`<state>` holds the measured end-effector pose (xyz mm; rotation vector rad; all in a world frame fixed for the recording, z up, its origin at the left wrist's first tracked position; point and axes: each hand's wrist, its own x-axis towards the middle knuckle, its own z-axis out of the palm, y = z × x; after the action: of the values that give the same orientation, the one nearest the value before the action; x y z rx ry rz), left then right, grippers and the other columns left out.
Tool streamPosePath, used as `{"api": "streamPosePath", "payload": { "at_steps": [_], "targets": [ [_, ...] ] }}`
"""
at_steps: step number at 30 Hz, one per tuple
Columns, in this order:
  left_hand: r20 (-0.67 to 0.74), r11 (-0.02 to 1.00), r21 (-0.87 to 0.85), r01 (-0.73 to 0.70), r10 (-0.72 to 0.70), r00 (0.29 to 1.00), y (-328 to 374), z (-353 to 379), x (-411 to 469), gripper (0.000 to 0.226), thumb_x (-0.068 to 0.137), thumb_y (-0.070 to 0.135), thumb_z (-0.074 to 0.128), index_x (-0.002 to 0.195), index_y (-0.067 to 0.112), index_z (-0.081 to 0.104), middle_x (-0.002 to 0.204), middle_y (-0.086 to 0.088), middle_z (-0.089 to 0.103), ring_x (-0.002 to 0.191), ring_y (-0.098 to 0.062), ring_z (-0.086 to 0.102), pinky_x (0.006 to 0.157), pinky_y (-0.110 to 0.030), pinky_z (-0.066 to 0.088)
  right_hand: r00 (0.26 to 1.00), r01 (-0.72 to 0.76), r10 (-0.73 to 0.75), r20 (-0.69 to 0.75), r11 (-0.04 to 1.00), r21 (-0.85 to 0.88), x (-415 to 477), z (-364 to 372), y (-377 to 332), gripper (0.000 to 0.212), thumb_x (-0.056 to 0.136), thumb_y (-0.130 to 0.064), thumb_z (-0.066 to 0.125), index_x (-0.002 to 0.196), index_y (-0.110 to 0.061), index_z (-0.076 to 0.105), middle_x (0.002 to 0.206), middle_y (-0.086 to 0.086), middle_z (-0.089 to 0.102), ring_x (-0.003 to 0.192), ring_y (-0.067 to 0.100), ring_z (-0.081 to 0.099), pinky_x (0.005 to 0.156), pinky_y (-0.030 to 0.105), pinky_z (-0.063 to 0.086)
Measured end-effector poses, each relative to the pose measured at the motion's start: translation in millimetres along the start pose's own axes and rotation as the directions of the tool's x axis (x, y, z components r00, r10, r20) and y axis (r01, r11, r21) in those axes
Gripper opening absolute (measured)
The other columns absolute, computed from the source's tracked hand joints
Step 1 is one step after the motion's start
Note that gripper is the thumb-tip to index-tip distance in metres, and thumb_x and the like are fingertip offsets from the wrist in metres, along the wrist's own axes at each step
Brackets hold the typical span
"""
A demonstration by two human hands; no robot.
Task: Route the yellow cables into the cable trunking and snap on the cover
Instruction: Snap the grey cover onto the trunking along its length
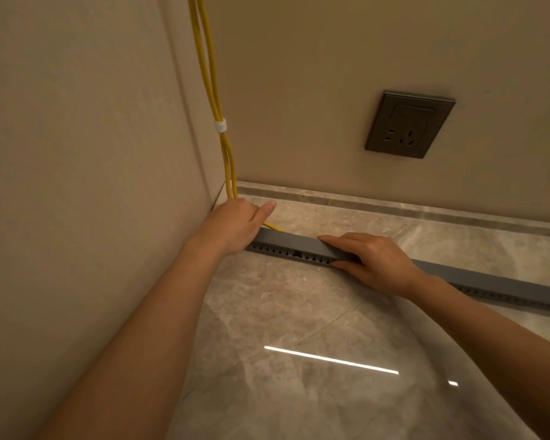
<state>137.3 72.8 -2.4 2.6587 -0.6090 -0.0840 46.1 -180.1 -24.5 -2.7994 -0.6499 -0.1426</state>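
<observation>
While my right hand (pixel 375 260) lies flat on the grey cover (pixel 294 241), fingers spread and pressing rather than gripping anything, my left hand (pixel 235 222) is curled around the yellow cables (pixel 211 90) right in the corner where they come down the wall. The trunking (pixel 299 256) sits on the floor (pixel 299 328) a bit out from the skirting, and the cables bend into its left end. My worry is that bend: if I push the cover down with a cable riding over the edge, it gets pinched or the cover won't click. Also, nothing seems to fix the trunking down, so I reckon pushing unevenly could slide it sideways. The white clip (pixel 220 126) higher up probably limits slack too.
</observation>
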Motion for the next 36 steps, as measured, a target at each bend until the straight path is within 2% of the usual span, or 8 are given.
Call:
{"api": "streamPosePath", "payload": {
  "at_steps": [3,5,8,12,18,25,32,36],
  "targets": [
    [-0.030,0.987,0.084,-0.138,0.141,0.990,0.4,-2.2,-9.3,0.052,0.098,0.040,0.030,0.065,0.010,0.057,0.071,-0.007,0.058,0.085,-0.029,0.057,0.093,-0.043,0.041,1.000,-0.007,0.008,-0.021,1.000,0.012,-5.8,1.3,0.6,0.047,0.090,-0.028,0.057,0.135,-0.022,0.045,0.113,0.001,0.065,0.096,0.021,0.061,0.071,0.037,0.053],
    [-0.116,0.948,0.211,-0.240,0.268,0.956,-5.0,-1.0,-16.6,0.038,0.097,0.030,0.039,0.076,0.013,0.065,0.077,-0.004,0.065,0.092,-0.025,0.058,0.112,-0.039,0.023,0.999,-0.018,0.019,-0.027,1.000,0.016,-6.9,1.2,1.8,0.047,0.090,-0.027,0.057,0.135,-0.022,0.045,0.115,0.000,0.065,0.098,0.022,0.061,0.071,0.038,0.053],
    [-0.213,0.914,0.352,-0.203,0.289,0.934,-13.5,4.0,-31.3,0.023,0.093,0.023,0.050,0.100,0.014,0.070,0.104,0.000,0.071,0.122,-0.021,0.050,0.114,-0.043,-0.001,0.999,-0.027,0.028,-0.027,0.999,0.020,-4.9,0.4,3.2,0.048,0.090,-0.027,0.058,0.135,-0.022,0.045,0.119,0.001,0.064,0.100,0.022,0.061,0.073,0.040,0.053],
    [-0.263,0.933,0.338,-0.126,0.222,0.939,-13.5,18.7,-42.9,0.028,0.089,0.017,0.053,0.114,0.016,0.065,0.122,0.002,0.064,0.135,-0.017,0.037,0.111,-0.058,0.006,0.998,-0.038,0.038,-0.052,0.999,0.001,-2.0,-1.4,5.0,0.049,0.088,-0.025,0.061,0.135,-0.023,0.046,0.119,0.001,0.064,0.100,0.023,0.062,0.072,0.042,0.054],
    [-0.224,0.925,0.376,-0.047,0.140,0.964,-8.5,25.3,-39.5,0.034,0.089,0.018,0.050,0.121,0.019,0.061,0.130,0.005,0.058,0.140,-0.013,0.025,0.113,-0.056,0.004,0.995,-0.095,0.095,-0.036,0.995,0.010,9.2,-4.6,14.8,0.051,0.087,-0.027,0.062,0.135,-0.028,0.044,0.125,-0.002,0.061,0.102,0.021,0.060,0.074,0.033,0.048],
    [-0.251,0.894,0.448,-0.008,0.134,0.959,-19.0,19.2,-43.6,0.031,0.083,0.014,0.054,0.111,0.011,0.066,0.123,-0.001,0.063,0.139,-0.017,0.030,0.110,-0.054,0.006,0.995,-0.092,0.091,0.043,0.996,0.016,7.3,-1.7,16.3,0.052,0.088,-0.028,0.060,0.136,-0.029,0.043,0.119,0.000,0.063,0.099,0.020,0.059,0.076,0.039,0.052],
    [-0.208,0.913,0.406,-0.042,0.137,0.969,-16.8,29.6,-49.3,0.042,0.082,0.011,0.054,0.124,0.011,0.058,0.131,0.000,0.058,0.142,-0.018,0.021,0.113,-0.052,0.008,0.993,-0.086,0.085,0.078,0.996,0.008,7.8,-1.4,15.6,0.049,0.089,-0.031,0.057,0.136,-0.027,0.043,0.120,-0.002,0.061,0.102,0.018,0.057,0.079,0.040,0.051],
    [-0.212,0.922,0.385,-0.027,0.117,0.970,-14.7,34.4,-46.4,0.045,0.083,0.009,0.050,0.128,0.011,0.055,0.135,0.001,0.054,0.143,-0.016,0.016,0.113,-0.050,-0.001,0.992,-0.105,0.101,0.070,0.993,0.051,10.8,-3.0,14.6,0.051,0.090,-0.028,0.058,0.137,-0.028,0.041,0.123,-0.001,0.060,0.103,0.018,0.057,0.082,0.038,0.050]
  ]
}}
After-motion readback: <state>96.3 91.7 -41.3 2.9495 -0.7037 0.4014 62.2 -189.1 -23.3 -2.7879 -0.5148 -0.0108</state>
